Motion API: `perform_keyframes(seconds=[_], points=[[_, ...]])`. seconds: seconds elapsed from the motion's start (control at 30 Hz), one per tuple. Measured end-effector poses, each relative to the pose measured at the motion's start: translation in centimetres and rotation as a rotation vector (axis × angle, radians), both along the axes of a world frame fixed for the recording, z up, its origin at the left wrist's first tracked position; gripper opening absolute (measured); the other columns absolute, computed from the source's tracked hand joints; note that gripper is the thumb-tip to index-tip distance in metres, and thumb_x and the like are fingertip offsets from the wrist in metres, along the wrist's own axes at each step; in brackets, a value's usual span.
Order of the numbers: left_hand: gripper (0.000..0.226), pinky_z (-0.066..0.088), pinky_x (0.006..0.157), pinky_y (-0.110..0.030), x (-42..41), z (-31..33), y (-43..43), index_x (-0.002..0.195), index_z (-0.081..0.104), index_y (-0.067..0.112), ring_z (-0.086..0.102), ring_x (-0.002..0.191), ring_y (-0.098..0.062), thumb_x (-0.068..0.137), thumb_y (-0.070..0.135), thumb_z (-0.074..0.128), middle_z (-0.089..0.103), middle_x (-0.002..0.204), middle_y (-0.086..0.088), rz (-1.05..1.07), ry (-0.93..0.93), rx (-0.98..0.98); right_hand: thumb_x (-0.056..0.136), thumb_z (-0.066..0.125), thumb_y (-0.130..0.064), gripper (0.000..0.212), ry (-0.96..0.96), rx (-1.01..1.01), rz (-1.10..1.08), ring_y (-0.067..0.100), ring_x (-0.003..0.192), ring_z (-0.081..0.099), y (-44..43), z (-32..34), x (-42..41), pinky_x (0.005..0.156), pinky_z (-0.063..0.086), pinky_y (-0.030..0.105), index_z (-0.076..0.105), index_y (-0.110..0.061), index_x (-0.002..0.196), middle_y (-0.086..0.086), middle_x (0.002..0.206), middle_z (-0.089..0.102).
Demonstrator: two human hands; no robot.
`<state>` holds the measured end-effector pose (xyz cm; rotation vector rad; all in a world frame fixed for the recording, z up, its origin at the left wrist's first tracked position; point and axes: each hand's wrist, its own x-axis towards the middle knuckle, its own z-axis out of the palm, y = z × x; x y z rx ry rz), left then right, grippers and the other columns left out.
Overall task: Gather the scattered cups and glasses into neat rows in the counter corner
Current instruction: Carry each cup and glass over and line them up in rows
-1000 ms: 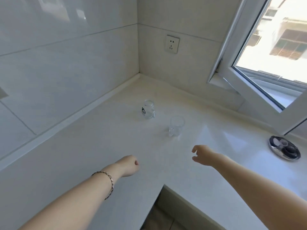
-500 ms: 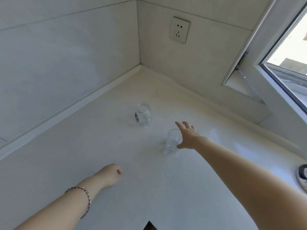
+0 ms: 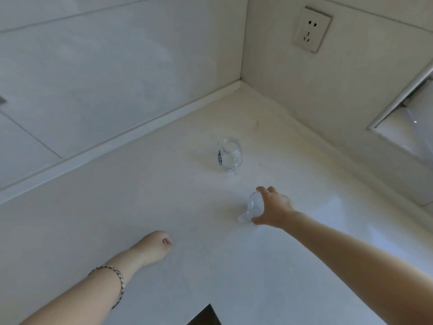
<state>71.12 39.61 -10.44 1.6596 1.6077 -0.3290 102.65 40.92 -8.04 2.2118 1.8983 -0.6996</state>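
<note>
Since a moment ago, the small glass (image 3: 254,205) has been gripped and tilted by the right hand (image 3: 273,208), near the labelled mug (image 3: 229,155). Neither is yet rowed in the far corner. The left hand (image 3: 153,247) is held fisted, empty, over the counter (image 3: 117,207).

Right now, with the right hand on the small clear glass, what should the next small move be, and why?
Probably carry the small glass, tilted in the right hand, toward the corner and set it upright beside the labelled glass mug, which stands alone nearer the corner. The left hand is fisted and empty.
</note>
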Motion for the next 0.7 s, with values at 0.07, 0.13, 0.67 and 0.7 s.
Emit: perform_keyframes(seconds=[0.07,0.13,0.67,0.7], points=[[0.017,0.038,0.069,-0.019,-2.2,0.5,-1.4,0.076,0.054,0.022,0.054,0.079,-0.015,0.09,0.015,0.046,0.058,0.08,0.001,0.068,-0.004,-0.016,0.067,0.072,-0.049,0.09,0.002,0.011,0.064,0.027,0.108,0.059,-0.7,0.6,-2.4,0.081,0.047,0.031,0.028,-0.023,0.141,0.003,0.128,0.047],[0.013,0.038,0.071,-0.019,-4.8,1.0,-3.0,0.082,0.055,0.02,0.055,0.081,-0.016,0.09,0.016,0.046,0.059,0.084,-0.001,0.128,-0.002,-0.018,0.066,0.072,-0.05,0.089,0.018,0.01,0.126,0.027,0.109,0.059,-1.4,1.2,-5.6,0.082,0.046,0.031,0.029,-0.024,0.139,0.002,0.127,0.048],[0.018,0.039,0.059,-0.02,-40.4,1.6,-26.2,0.072,0.052,0.024,0.051,0.066,-0.012,0.088,0.018,0.045,0.054,0.07,0.007,0.603,-0.024,0.053,0.066,0.072,-0.053,0.09,0.048,-0.009,0.654,0.023,0.111,0.058,-13.5,3.4,-46.6,0.087,0.046,0.03,0.028,-0.025,0.14,0.0,0.129,0.047],[0.016,0.038,0.059,-0.021,-42.9,1.6,-27.9,0.074,0.052,0.021,0.05,0.067,-0.015,0.088,0.017,0.044,0.054,0.072,0.003,0.63,-0.021,0.048,0.067,0.072,-0.053,0.09,0.054,-0.015,0.665,0.023,0.112,0.058,-14.5,3.5,-49.2,0.088,0.046,0.031,0.027,-0.025,0.14,0.0,0.129,0.047]])
